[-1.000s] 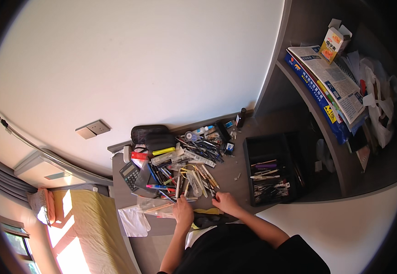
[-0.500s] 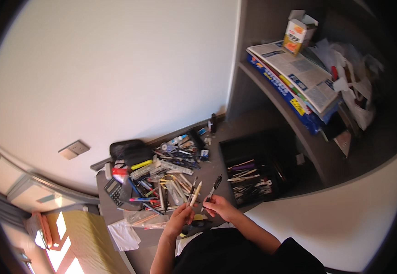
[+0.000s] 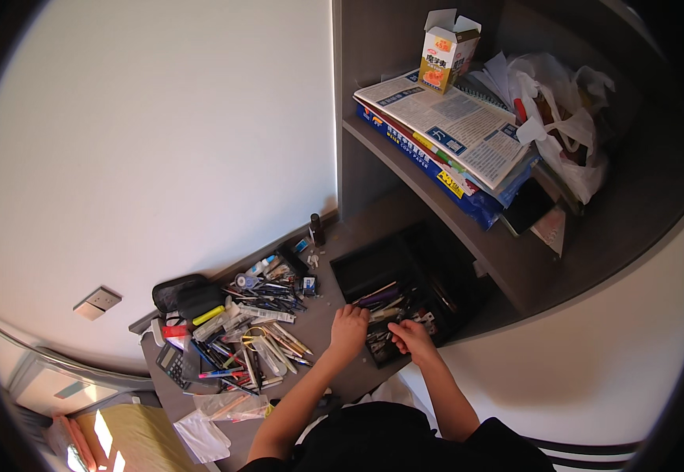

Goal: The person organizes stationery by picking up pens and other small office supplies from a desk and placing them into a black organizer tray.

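My left hand is at the near left edge of a black compartment box, its fingers closed around a pale pen that points into the box. Just to its right, my right hand is over the same box, thumb and fingers pinched on a dark pen, mostly covered by the fingers. Inside the box lie a purple pen and several other pens. Left of my hands, a big heap of pens and markers spreads over the desk.
A black pencil case, a calculator and clear plastic sleeves surround the heap. A dark bottle stands by the wall. Above the box, a shelf carries newspapers, a small carton and a white plastic bag.
Both my hands have moved from in front of my body, where they held pens upright, forward and right to the black box. The view has shifted rightward.
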{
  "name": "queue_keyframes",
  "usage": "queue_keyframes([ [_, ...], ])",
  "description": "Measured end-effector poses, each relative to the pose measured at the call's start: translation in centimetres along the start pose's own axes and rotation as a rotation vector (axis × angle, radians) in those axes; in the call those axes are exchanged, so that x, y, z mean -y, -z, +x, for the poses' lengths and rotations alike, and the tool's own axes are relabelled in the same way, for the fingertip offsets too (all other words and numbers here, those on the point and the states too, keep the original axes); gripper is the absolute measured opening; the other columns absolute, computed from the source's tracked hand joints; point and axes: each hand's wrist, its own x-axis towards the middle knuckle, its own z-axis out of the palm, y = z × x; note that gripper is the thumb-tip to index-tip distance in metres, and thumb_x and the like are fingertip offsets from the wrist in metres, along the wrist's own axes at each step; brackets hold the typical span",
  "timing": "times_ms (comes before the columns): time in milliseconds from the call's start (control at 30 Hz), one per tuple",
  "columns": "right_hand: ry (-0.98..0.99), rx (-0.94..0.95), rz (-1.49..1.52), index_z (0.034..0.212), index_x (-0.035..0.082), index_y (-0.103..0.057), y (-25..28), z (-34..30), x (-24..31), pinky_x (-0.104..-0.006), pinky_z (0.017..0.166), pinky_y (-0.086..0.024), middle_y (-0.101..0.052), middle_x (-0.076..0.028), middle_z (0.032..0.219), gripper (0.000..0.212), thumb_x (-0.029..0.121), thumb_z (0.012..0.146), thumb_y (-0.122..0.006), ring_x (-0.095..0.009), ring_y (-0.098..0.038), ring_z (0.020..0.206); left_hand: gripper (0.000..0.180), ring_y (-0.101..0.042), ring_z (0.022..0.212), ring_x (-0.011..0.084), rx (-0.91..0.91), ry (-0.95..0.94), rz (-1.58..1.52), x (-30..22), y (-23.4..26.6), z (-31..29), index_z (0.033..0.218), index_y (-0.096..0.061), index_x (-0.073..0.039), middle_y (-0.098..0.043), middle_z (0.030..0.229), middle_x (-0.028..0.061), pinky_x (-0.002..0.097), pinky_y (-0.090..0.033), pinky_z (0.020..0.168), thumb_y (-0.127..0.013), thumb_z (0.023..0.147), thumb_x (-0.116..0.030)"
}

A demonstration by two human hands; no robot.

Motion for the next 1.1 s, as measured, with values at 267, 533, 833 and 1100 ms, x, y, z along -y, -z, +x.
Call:
queue_keyframes([
  [267,-0.047,-0.067,0.157,0.084,0.008,-0.060,1.7,1.3,-1.0,-0.0248,0.049,-0.051,-0.063,-0.004,0.069,0.019,0.022,0.086,-0.072,-0.013,-0.060,0.056,0.011,-0.060,0.094,0.0263,-0.009,0.071,-0.076,-0.7,-2.5,2.0,0.089,-0.060,-0.007,-0.065,0.090,0.0100,0.0365,-0.045,0.087,-0.055,0.079,-0.010],
  [533,-0.022,-0.055,0.374,0.088,0.005,-0.059,0.1,2.6,-2.5,-0.0330,0.061,-0.059,-0.069,-0.012,0.081,0.014,0.017,0.091,-0.066,-0.023,-0.069,0.070,0.015,-0.060,0.098,0.0343,0.120,0.158,-0.253,-0.3,-5.9,3.9,0.094,-0.057,-0.001,-0.060,0.098,0.0155,0.0437,-0.053,0.082,-0.054,0.080,-0.002],
  [833,0.020,-0.084,0.396,0.106,0.001,-0.060,-1.7,1.9,-2.2,-0.0369,0.068,-0.059,-0.069,-0.016,0.090,0.025,0.022,0.094,-0.059,-0.027,-0.070,0.080,0.029,-0.057,0.100,0.0360,-0.124,0.155,-0.311,0.0,-3.0,3.3,0.108,-0.060,-0.002,-0.058,0.103,0.0159,0.0424,-0.050,0.083,-0.058,0.079,-0.003],
  [1100,0.028,0.040,0.176,0.105,0.004,-0.063,-4.5,0.8,-2.3,-0.0295,0.061,-0.055,-0.068,-0.009,0.086,0.020,0.020,0.096,-0.055,-0.018,-0.068,0.074,0.019,-0.059,0.089,0.0324,-0.179,0.198,-0.466,1.3,3.3,-5.3,0.103,-0.064,-0.005,-0.060,0.093,0.0113,0.0413,-0.050,0.077,-0.061,0.084,-0.010],
])
